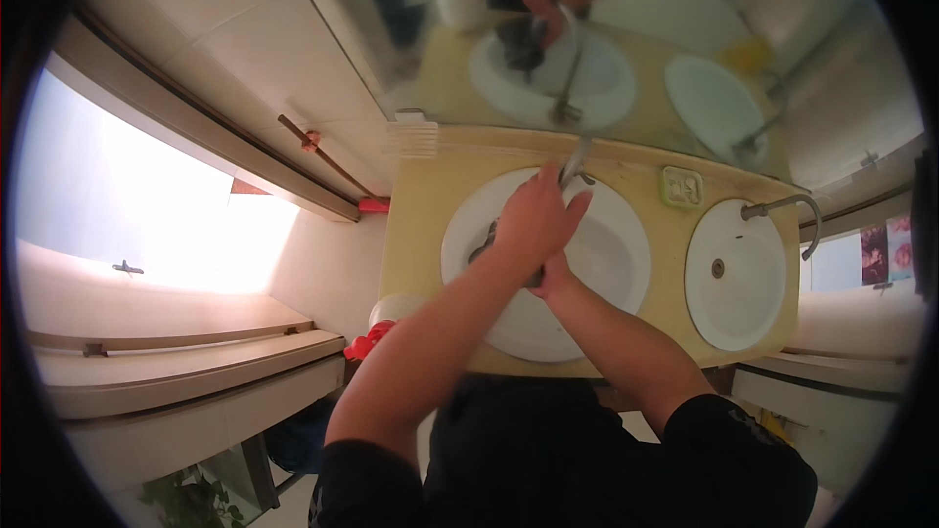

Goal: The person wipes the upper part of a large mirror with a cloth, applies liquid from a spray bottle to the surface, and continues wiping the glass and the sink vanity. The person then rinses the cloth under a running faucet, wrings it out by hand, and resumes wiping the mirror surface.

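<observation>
My left hand [536, 213] reaches over the white oval sink [624, 288] on the left, its fingers and thumb on either side of the grey faucet [574, 166]. It appears closed on the spout, though the fingertips are partly hidden. Beneath my left wrist, my right hand [556, 277] is closed on a dark object [479, 252]. That object shows only at its edges, beside the wrist and under the forearm. The mirror [646, 49] reflects it as a dark shape hanging above the basin; its kind cannot be made out.
A second white sink [748, 303] with a curved faucet [787, 203] sits at the right of the yellow counter [670, 264]. Between the sinks, a green-rimmed soap dish [682, 187] stands by the wall. A white bottle with a red pump [370, 340] is near my left forearm.
</observation>
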Available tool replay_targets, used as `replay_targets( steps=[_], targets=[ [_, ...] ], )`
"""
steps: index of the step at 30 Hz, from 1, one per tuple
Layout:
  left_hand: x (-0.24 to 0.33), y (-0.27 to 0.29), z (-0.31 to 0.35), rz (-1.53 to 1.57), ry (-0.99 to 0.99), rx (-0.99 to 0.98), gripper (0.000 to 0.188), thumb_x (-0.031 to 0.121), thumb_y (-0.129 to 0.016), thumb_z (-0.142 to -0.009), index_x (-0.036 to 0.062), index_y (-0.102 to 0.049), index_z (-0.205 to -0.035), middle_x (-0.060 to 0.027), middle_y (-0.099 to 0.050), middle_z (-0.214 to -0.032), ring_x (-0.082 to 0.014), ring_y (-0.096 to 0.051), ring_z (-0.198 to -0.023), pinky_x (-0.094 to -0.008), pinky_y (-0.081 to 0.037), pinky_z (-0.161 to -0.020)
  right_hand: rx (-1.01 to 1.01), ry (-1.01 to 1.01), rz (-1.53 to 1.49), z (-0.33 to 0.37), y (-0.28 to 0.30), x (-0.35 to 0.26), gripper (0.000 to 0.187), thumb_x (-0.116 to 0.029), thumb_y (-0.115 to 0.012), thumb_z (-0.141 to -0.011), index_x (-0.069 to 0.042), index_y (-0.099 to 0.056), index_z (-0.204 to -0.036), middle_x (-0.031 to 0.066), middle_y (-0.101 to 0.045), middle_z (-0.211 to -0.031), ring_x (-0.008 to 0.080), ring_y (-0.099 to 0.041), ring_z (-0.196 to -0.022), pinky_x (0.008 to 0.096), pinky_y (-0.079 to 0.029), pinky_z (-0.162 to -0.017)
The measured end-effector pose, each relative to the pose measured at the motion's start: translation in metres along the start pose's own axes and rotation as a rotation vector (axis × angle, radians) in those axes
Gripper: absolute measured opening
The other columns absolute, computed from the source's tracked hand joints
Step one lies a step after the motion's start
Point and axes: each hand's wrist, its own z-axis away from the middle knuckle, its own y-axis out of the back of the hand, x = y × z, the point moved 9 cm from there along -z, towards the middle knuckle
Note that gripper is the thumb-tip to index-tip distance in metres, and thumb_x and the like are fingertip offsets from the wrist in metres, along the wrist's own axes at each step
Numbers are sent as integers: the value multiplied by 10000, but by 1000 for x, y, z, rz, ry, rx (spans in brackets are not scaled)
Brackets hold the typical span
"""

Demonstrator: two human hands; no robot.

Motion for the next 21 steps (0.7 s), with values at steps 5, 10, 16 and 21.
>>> replay_targets(
  steps=[5, 10, 16, 21],
  targets=[
    [-11, -41, -52, 362, 141, -53, 354, 334, -555, -928, -14, -511, -979, -163, -639, -785, -318, -620, -718, -433, -492, -671, 109, -70, -92, 4, 21, 3, 323, -275, -482, -970, -33, -570, -1167, 107, -664, -1076, 254, -640, -1004, 409, -510, -902],
    [5, -68, -48, 476, 135, 214, 299, 296, -538, -943, -3, -524, -938, -93, -626, -684, -178, -582, -547, -334, -461, -527, 113, 25, -97, 25, 51, -37, 256, -248, -507, -942, -52, -605, -1075, 95, -665, -1045, 233, -656, -957, 402, -527, -873],
    [7, -76, -37, 986, 347, 56, 269, 255, -586, -925, -3, -545, -991, -86, -632, -788, -181, -591, -694, -335, -488, -661, 344, 182, 13, 67, 71, -98, 234, -206, -577, -920, -48, -611, -1089, 102, -673, -993, 243, -666, -903, 360, -546, -810],
    [-24, -27, 9, 800, 249, 275, 303, 188, -635, -908, 10, -537, -1132, -74, -603, -1013, -140, -570, -932, -253, -456, -822, 610, 639, 1299, 115, 90, -192, 419, -268, -650, -877, -42, -558, -1217, 166, -596, -1175, 301, -596, -1071, 411, -486, -903]
  ],
)
